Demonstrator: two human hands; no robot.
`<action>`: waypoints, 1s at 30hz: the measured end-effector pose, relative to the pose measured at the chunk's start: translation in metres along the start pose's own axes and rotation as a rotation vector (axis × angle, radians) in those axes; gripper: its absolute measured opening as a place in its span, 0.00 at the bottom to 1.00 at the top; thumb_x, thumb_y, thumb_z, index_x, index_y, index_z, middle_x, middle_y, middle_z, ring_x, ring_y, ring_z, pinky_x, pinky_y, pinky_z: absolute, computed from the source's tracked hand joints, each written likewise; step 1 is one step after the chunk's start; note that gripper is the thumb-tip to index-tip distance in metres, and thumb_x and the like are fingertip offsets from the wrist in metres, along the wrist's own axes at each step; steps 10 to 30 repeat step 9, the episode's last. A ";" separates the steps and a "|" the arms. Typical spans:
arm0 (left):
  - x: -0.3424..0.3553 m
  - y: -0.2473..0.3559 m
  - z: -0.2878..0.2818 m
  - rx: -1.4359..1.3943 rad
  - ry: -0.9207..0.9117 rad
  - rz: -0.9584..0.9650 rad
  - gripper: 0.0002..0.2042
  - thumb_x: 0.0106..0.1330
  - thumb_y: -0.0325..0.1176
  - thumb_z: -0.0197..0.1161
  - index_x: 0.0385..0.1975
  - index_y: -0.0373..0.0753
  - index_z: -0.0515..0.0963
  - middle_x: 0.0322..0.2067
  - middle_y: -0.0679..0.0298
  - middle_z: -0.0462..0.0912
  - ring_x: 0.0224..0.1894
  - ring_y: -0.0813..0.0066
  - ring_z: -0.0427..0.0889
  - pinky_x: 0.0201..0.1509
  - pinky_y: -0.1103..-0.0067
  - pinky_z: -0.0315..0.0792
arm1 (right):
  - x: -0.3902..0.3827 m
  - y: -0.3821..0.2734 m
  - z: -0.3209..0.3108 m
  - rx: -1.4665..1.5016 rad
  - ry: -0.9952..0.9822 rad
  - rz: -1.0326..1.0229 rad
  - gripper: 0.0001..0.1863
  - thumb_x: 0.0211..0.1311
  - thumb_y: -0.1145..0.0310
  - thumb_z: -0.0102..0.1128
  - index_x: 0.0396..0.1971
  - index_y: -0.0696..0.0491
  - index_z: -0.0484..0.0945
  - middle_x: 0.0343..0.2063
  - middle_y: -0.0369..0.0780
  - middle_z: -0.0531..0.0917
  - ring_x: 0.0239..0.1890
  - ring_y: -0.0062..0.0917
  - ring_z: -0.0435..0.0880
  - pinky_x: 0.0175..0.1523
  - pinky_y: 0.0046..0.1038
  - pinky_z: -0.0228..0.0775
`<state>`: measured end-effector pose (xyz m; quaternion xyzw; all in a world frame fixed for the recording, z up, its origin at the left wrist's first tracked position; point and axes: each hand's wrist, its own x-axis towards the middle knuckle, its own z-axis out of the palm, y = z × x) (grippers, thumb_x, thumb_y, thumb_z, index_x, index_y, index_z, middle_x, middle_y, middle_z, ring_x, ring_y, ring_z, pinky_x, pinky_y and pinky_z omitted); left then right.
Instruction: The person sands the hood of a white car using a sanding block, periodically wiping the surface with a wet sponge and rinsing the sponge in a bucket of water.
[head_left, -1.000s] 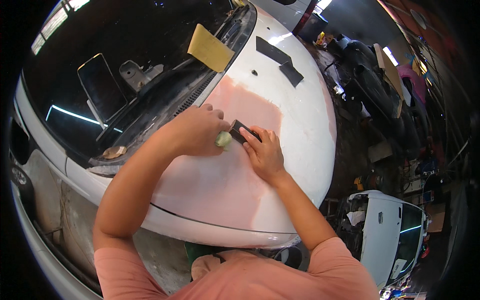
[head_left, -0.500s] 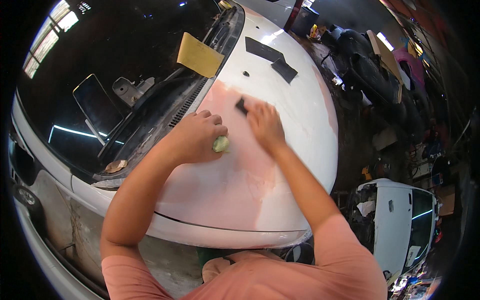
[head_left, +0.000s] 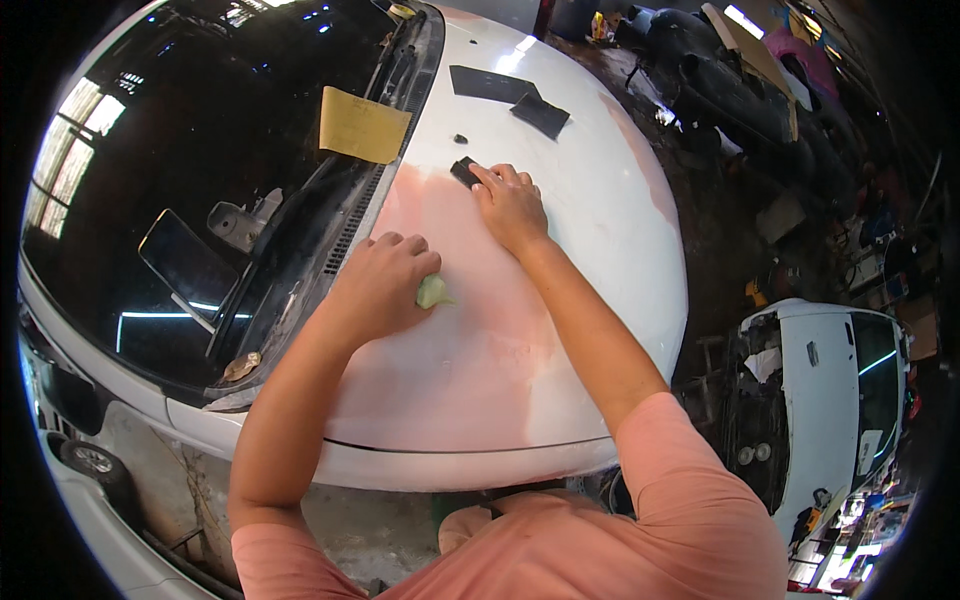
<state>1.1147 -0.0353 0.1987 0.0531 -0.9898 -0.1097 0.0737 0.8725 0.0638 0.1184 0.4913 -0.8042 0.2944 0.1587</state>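
Note:
A white car hood [head_left: 610, 270] with a wide patch of pinkish filler or primer spreads in front of me. My right hand [head_left: 512, 208] presses a small black sanding pad [head_left: 463, 171] on the hood at the patch's far edge. Its fingers are bent over the pad, which sticks out on the left. Nearer to me, my left hand [head_left: 382, 285] rests on the patch, fingers closed round a pale green sponge or cloth [head_left: 433, 292], partly hidden under the palm. Beyond the right hand lie two dark sheets of sandpaper [head_left: 495, 84], their ends overlapping.
A yellow sheet [head_left: 362, 125] lies across the windshield's base, above the black cowl grille [head_left: 352, 235]. A small dark hole [head_left: 460, 139] shows in the hood. Dark car parts [head_left: 730, 90] are heaped at the far right; another white vehicle [head_left: 820, 390] stands at the right.
My right hand has slid the black pad a little farther away over the hood, closer to the small hole. My left hand stays nearly in place with the green piece. The whole view has shifted slightly.

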 end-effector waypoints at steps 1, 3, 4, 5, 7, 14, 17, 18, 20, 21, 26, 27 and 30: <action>0.002 0.002 0.002 0.020 0.009 -0.005 0.16 0.54 0.38 0.77 0.41 0.44 0.83 0.47 0.63 0.84 0.55 0.57 0.82 0.58 0.63 0.76 | -0.010 -0.003 0.000 -0.020 0.009 0.002 0.17 0.73 0.61 0.59 0.58 0.42 0.85 0.51 0.38 0.84 0.52 0.42 0.79 0.62 0.45 0.70; -0.010 -0.009 -0.002 0.063 0.033 -0.058 0.15 0.54 0.37 0.77 0.39 0.44 0.83 0.45 0.63 0.84 0.52 0.57 0.83 0.55 0.63 0.77 | -0.048 -0.038 0.007 0.043 -0.007 -0.016 0.17 0.73 0.60 0.58 0.58 0.40 0.86 0.52 0.38 0.84 0.54 0.42 0.79 0.63 0.46 0.69; -0.014 -0.013 -0.002 0.059 0.060 -0.084 0.14 0.54 0.37 0.76 0.39 0.43 0.83 0.44 0.63 0.85 0.51 0.57 0.84 0.54 0.64 0.78 | -0.073 -0.055 -0.004 0.053 -0.046 -0.036 0.18 0.73 0.60 0.59 0.59 0.39 0.86 0.52 0.38 0.84 0.54 0.42 0.79 0.63 0.47 0.69; -0.016 -0.015 -0.003 0.050 0.087 -0.101 0.14 0.55 0.36 0.76 0.40 0.43 0.83 0.44 0.63 0.85 0.50 0.57 0.84 0.53 0.64 0.79 | -0.095 -0.070 -0.022 0.056 -0.084 -0.050 0.18 0.73 0.60 0.59 0.60 0.39 0.86 0.53 0.38 0.83 0.54 0.42 0.79 0.63 0.47 0.69; -0.012 -0.018 0.001 -0.013 0.168 -0.109 0.14 0.55 0.35 0.76 0.39 0.42 0.83 0.43 0.63 0.85 0.50 0.56 0.85 0.53 0.64 0.79 | -0.097 -0.070 -0.027 0.032 -0.099 -0.081 0.20 0.71 0.60 0.62 0.62 0.40 0.85 0.56 0.39 0.82 0.56 0.42 0.78 0.63 0.49 0.68; -0.001 -0.008 -0.001 -0.071 0.225 -0.154 0.14 0.54 0.35 0.76 0.39 0.42 0.82 0.45 0.61 0.86 0.51 0.56 0.85 0.54 0.63 0.79 | -0.057 -0.025 -0.002 -0.038 -0.070 -0.103 0.24 0.68 0.59 0.67 0.64 0.42 0.83 0.60 0.41 0.80 0.58 0.41 0.76 0.64 0.49 0.68; -0.001 -0.008 -0.001 -0.071 0.225 -0.154 0.14 0.54 0.35 0.76 0.39 0.42 0.82 0.45 0.61 0.86 0.51 0.56 0.85 0.54 0.63 0.79 | -0.057 -0.025 -0.002 -0.038 -0.070 -0.103 0.24 0.68 0.59 0.67 0.64 0.42 0.83 0.60 0.41 0.80 0.58 0.41 0.76 0.64 0.49 0.68; -0.001 -0.008 -0.001 -0.071 0.225 -0.154 0.14 0.54 0.35 0.76 0.39 0.42 0.82 0.45 0.61 0.86 0.51 0.56 0.85 0.54 0.63 0.79 | -0.057 -0.025 -0.002 -0.038 -0.070 -0.103 0.24 0.68 0.59 0.67 0.64 0.42 0.83 0.60 0.41 0.80 0.58 0.41 0.76 0.64 0.49 0.68; -0.001 -0.008 -0.001 -0.071 0.225 -0.154 0.14 0.54 0.35 0.76 0.39 0.42 0.82 0.45 0.61 0.86 0.51 0.56 0.85 0.54 0.63 0.79 | -0.057 -0.025 -0.002 -0.038 -0.070 -0.103 0.24 0.68 0.59 0.67 0.64 0.42 0.83 0.60 0.41 0.80 0.58 0.41 0.76 0.64 0.49 0.68; -0.001 -0.008 -0.001 -0.071 0.225 -0.154 0.14 0.54 0.35 0.76 0.39 0.42 0.82 0.45 0.61 0.86 0.51 0.56 0.85 0.54 0.63 0.79 | -0.057 -0.025 -0.002 -0.038 -0.070 -0.103 0.24 0.68 0.59 0.67 0.64 0.42 0.83 0.60 0.41 0.80 0.58 0.41 0.76 0.64 0.49 0.68; -0.001 -0.008 -0.001 -0.071 0.225 -0.154 0.14 0.54 0.35 0.76 0.39 0.42 0.82 0.45 0.61 0.86 0.51 0.56 0.85 0.54 0.63 0.79 | -0.057 -0.025 -0.002 -0.038 -0.070 -0.103 0.24 0.68 0.59 0.67 0.64 0.42 0.83 0.60 0.41 0.80 0.58 0.41 0.76 0.64 0.49 0.68; -0.001 -0.008 -0.001 -0.071 0.225 -0.154 0.14 0.54 0.35 0.76 0.39 0.42 0.82 0.45 0.61 0.86 0.51 0.56 0.85 0.54 0.63 0.79 | -0.057 -0.025 -0.002 -0.038 -0.070 -0.103 0.24 0.68 0.59 0.67 0.64 0.42 0.83 0.60 0.41 0.80 0.58 0.41 0.76 0.64 0.49 0.68; -0.001 -0.008 -0.001 -0.071 0.225 -0.154 0.14 0.54 0.35 0.76 0.39 0.42 0.82 0.45 0.61 0.86 0.51 0.56 0.85 0.54 0.63 0.79 | -0.057 -0.025 -0.002 -0.038 -0.070 -0.103 0.24 0.68 0.59 0.67 0.64 0.42 0.83 0.60 0.41 0.80 0.58 0.41 0.76 0.64 0.49 0.68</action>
